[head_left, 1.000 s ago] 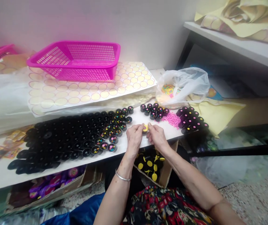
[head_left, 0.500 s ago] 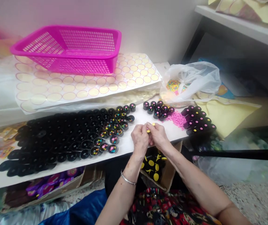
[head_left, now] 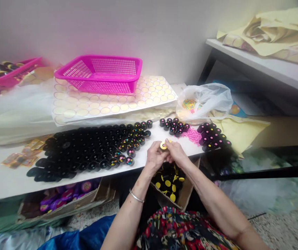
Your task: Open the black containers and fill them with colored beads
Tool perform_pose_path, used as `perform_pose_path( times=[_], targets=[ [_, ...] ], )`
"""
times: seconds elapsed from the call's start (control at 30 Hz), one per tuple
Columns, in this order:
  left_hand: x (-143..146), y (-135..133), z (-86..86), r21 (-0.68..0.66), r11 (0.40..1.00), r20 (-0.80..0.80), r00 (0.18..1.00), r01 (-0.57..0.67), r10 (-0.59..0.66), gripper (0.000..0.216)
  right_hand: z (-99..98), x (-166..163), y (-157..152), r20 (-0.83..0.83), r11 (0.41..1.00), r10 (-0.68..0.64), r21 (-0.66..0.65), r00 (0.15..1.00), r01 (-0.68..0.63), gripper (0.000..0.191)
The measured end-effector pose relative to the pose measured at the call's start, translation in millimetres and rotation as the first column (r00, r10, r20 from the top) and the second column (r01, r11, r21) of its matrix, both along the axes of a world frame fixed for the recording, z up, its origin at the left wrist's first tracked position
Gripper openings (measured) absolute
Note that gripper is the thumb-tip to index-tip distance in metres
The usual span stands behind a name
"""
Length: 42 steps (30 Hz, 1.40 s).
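Observation:
My left hand [head_left: 155, 157] and my right hand [head_left: 174, 152] meet at the front edge of the white table [head_left: 5, 178]. Together they pinch one small round black pot with a yellow top [head_left: 163, 145]. Left of my hands lies a wide field of open black pots [head_left: 86, 149]; those nearest me hold coloured beads. Beyond my right hand sit two groups of black pots [head_left: 173, 125] and a pile of pink beads [head_left: 192, 134]. A cardboard box of yellow-topped pots [head_left: 170, 177] stands below the table edge, under my hands.
A pink mesh basket [head_left: 104, 73] rests on sheets of round stickers [head_left: 112, 100] at the back. A clear plastic bag with coloured beads [head_left: 203, 99] lies at the right. A second pink basket [head_left: 5, 78] is far left. Another shelf [head_left: 263, 66] carries yellow sheets.
The view has shifted down and left. My hands stay together at the table edge, and the yellow-topped pot between my fingers has turned so more of its top shows.

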<state>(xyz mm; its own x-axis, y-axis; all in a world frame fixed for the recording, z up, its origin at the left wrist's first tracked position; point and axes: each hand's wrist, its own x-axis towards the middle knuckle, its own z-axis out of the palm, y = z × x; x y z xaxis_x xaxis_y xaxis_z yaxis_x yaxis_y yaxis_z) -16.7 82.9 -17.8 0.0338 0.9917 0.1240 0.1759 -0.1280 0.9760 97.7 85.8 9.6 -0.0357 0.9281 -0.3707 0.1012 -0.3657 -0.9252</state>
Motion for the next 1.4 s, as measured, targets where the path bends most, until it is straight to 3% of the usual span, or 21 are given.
perform_pose_path(
  times=[0.1,0.17,0.23,0.3,0.47,0.7,0.87,1.03,1.2,1.4],
  targets=[
    [0.2,-10.5,9.5,0.091,0.996,-0.001,1.0,0.006,-0.006,0.02,0.9,18.2,-14.2,-0.009,0.99,0.066,0.125,0.998,-0.064,0.053],
    [-0.3,-18.7,20.8,0.14,0.988,0.034,0.997,0.061,-0.066,0.024,2.1,30.0,-22.7,-0.23,0.983,0.122,0.16,0.966,-0.086,0.051],
    [-1.9,-26.8,32.9,0.166,0.976,0.027,0.988,0.144,-0.15,0.027,3.4,39.0,-29.9,-0.485,0.979,0.198,0.134,0.852,-0.151,0.055],
    [-4.2,-33.7,43.0,0.174,0.96,-0.027,0.975,0.222,-0.22,0.026,4.3,44.4,-35.5,-0.633,0.972,0.226,0.093,0.74,-0.217,0.06],
    [-5.5,-46.3,53.6,0.184,0.935,-0.128,0.951,0.302,-0.282,0.019,4.5,49.1,-41.0,-0.703,0.97,0.207,0.056,0.68,-0.236,0.062],
    [-3.8,-54.5,53.0,0.166,0.913,-0.149,0.924,0.374,-0.352,0.014,-4.5,60.9,-43.7,-0.762,0.921,0.282,0.045,0.583,-0.386,0.076],
    [-4.6,-52.7,48.6,0.193,0.895,-0.193,0.91,0.402,-0.367,0.014,-6.3,56.7,-45.1,-0.735,0.953,0.195,-0.014,0.649,-0.302,0.069],
    [-1.0,-54.9,43.2,0.234,0.859,-0.349,0.864,0.455,-0.362,0.008,5.3,52.1,-38.2,-0.611,0.927,0.293,-0.008,0.735,-0.375,0.062],
    [0.2,-58.5,39.0,0.254,0.824,-0.431,0.822,0.506,-0.372,0.023,15.5,55.1,-35.5,-0.513,0.888,0.361,-0.067,0.779,-0.455,0.054],
    [-3.1,-56.8,27.5,0.224,0.82,-0.5,0.785,0.526,-0.367,0.027,-1.0,43.1,-44.9,-0.477,0.958,0.21,-0.076,0.854,-0.277,0.048]
  ],
)
